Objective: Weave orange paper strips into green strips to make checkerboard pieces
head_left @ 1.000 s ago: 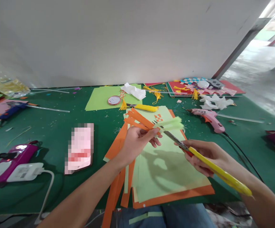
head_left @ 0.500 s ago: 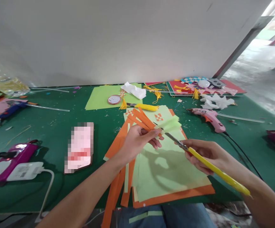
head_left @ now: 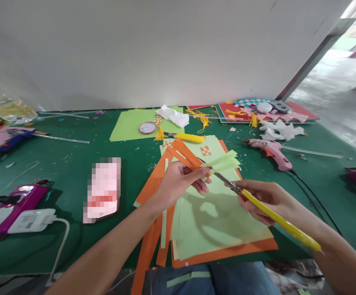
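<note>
My left hand (head_left: 185,180) pinches a bundle of orange paper strips (head_left: 185,152), whose ends fan out up and to the left. Pale green paper strips (head_left: 226,162) stick out to the right of my fingertips. My right hand (head_left: 262,196) is closed around scissors with a long yellow handle (head_left: 280,220). Their metal blades (head_left: 225,180) reach the paper at my left fingertips. Below both hands lies a stack of light green sheets (head_left: 223,229) over orange sheets (head_left: 251,248). More orange strips (head_left: 147,250) hang over the table's front edge.
To the left lie a phone (head_left: 104,190) and a purple power socket (head_left: 21,205) with a white charger. A pink glue gun (head_left: 271,152) rests at the right, its cord running forward. Behind the stack are a yellow-handled cutter (head_left: 190,138), crumpled tissue (head_left: 173,116) and yellow tassels (head_left: 160,133).
The pale green strips have shifted slightly to the right and spread a little. The orange strips have moved slightly. Both hands stay almost where they were.
</note>
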Demonstrator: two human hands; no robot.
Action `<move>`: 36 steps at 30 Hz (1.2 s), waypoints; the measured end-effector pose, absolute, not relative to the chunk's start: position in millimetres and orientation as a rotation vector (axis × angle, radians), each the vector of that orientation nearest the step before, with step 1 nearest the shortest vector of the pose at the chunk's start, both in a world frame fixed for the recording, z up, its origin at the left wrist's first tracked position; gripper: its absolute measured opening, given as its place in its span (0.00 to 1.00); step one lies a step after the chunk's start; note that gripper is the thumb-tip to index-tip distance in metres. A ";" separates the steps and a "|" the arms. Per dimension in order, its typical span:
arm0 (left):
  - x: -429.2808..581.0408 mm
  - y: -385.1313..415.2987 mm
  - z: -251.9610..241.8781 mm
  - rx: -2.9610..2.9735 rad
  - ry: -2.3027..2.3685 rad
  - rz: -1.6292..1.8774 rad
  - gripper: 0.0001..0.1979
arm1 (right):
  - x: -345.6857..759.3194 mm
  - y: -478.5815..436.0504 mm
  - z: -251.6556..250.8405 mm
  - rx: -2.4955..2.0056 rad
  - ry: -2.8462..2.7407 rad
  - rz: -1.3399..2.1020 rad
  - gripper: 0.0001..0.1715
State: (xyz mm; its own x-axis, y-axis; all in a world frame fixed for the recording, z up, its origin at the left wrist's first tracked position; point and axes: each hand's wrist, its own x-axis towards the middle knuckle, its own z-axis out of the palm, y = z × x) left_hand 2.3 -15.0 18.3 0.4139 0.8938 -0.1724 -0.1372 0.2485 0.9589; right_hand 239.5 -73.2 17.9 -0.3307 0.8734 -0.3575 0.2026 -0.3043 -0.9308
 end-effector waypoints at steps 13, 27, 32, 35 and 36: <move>1.6 -14.3 15.4 1.090 0.912 0.820 0.16 | 237.2 -73.8 16.0 -1.483 -1.565 1.448 0.31; 2.0 -13.5 13.3 1.039 0.854 0.810 0.14 | 237.2 -73.6 4.1 -1.399 -1.529 1.411 0.27; 3.4 -14.2 15.7 1.026 0.824 0.860 0.12 | 236.7 -69.0 1.0 -1.295 -1.305 1.398 0.26; 3.5 -15.3 16.6 1.045 0.834 0.886 0.10 | 242.6 -62.9 -4.8 -1.162 -1.377 1.442 0.36; 3.3 -15.6 16.7 1.060 0.841 0.893 0.10 | 244.8 -60.8 -7.1 -1.120 -1.405 1.468 0.40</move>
State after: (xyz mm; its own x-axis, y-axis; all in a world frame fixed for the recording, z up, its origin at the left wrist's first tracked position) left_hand 3.3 -15.6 16.7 0.3987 0.9063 -0.1400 -0.1941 0.2326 0.9530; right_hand 244.8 -60.8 -7.1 -0.2899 0.9545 -0.0703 0.0284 -0.0649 -0.9975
